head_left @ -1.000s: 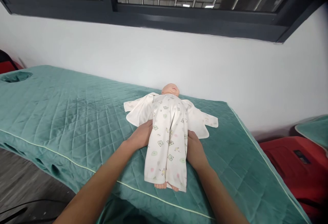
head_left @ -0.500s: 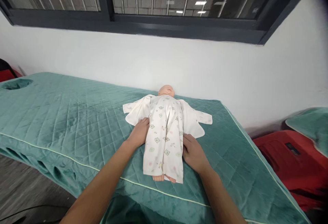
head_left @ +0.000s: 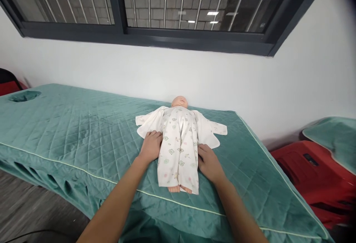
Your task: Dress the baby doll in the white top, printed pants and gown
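A baby doll (head_left: 179, 102) lies on its back on a teal quilted massage bed (head_left: 83, 131), head toward the wall, feet toward me. White printed baby trousers (head_left: 178, 150) lie over its body and legs, and a white jacket (head_left: 207, 130) is spread open under it. My left hand (head_left: 151, 145) rests palm down against the left side of the trousers, its fingers lying flat. At the right side of the trousers, my right hand (head_left: 208, 160) lies the same way, fingertips touching the cloth. Neither hand grips anything.
A white wall with a dark-framed window stands behind the bed. A face hole (head_left: 24, 95) is at the bed's far left end. Red plastic furniture (head_left: 311, 172) and another teal-covered bed (head_left: 333, 139) stand to the right. Grey floor lies lower left.
Both hands have slid slightly up along the sides of the trousers toward the doll's waist. The view has tilted up a little; the doll has not moved.
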Demonstrator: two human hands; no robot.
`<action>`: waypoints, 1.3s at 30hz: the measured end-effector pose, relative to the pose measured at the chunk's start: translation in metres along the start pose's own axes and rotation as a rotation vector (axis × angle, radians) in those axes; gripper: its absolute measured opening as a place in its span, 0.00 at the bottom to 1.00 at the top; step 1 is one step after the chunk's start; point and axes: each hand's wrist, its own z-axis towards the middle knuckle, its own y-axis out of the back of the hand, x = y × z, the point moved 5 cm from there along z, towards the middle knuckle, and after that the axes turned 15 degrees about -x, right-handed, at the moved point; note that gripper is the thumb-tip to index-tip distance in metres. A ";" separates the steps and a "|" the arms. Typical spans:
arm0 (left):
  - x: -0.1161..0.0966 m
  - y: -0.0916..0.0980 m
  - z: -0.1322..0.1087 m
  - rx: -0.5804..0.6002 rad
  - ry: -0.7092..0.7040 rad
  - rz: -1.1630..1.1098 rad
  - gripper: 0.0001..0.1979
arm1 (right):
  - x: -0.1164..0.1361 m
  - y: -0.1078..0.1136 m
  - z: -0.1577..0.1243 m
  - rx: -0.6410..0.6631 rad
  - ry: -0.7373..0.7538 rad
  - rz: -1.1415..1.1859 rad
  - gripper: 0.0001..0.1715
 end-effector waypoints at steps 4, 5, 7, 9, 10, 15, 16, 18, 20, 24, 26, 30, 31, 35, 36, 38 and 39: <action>0.003 -0.002 0.000 -0.019 0.040 -0.049 0.10 | -0.001 0.001 -0.003 -0.006 -0.005 -0.018 0.13; 0.003 -0.002 0.000 -0.021 0.053 -0.054 0.10 | -0.001 0.002 -0.004 -0.011 -0.003 -0.023 0.13; 0.005 -0.003 0.000 -0.017 0.083 -0.048 0.09 | -0.001 0.002 -0.005 -0.014 -0.002 -0.028 0.12; 0.007 -0.004 0.000 -0.015 0.112 -0.027 0.09 | -0.001 0.002 -0.004 -0.003 -0.002 -0.026 0.12; 0.008 -0.004 0.000 -0.018 0.127 -0.014 0.09 | -0.001 0.002 -0.004 0.003 -0.003 -0.023 0.12; 0.014 -0.005 0.000 -0.065 0.237 0.060 0.13 | 0.002 0.004 -0.003 0.007 -0.032 -0.006 0.11; 0.017 -0.005 -0.001 -0.083 0.270 0.078 0.14 | 0.002 0.004 -0.003 0.002 -0.049 0.001 0.11; 0.023 -0.003 -0.001 -0.138 0.357 0.111 0.15 | 0.002 0.005 -0.006 -0.030 -0.093 0.027 0.11; 0.031 -0.002 -0.003 -0.209 0.467 0.127 0.15 | -0.002 0.008 -0.007 -0.108 -0.157 0.067 0.12; 0.042 -0.002 -0.004 -0.285 0.638 0.146 0.19 | -0.033 0.019 -0.002 -0.318 -0.327 0.075 0.12; 0.041 -0.005 -0.002 -0.262 0.631 0.148 0.20 | -0.056 0.025 0.007 -0.359 -0.379 -0.018 0.14; 0.037 -0.008 0.000 -0.198 0.563 0.130 0.14 | -0.096 0.035 0.020 -0.290 -0.493 -0.354 0.25; 0.036 -0.007 0.000 -0.194 0.558 0.128 0.12 | -0.102 0.036 0.020 -0.255 -0.532 -0.436 0.28; 0.038 -0.005 -0.003 -0.215 0.561 0.101 0.06 | -0.101 0.036 0.015 -0.158 -0.600 -0.607 0.31; 0.040 -0.005 -0.004 -0.231 0.577 0.091 0.06 | -0.098 0.035 0.013 -0.154 -0.604 -0.610 0.30; 0.044 -0.005 -0.006 -0.274 0.629 0.072 0.07 | -0.095 0.035 0.012 -0.141 -0.632 -0.587 0.28; 0.047 -0.004 -0.008 -0.298 0.657 0.066 0.08 | -0.096 0.035 0.012 -0.123 -0.653 -0.568 0.27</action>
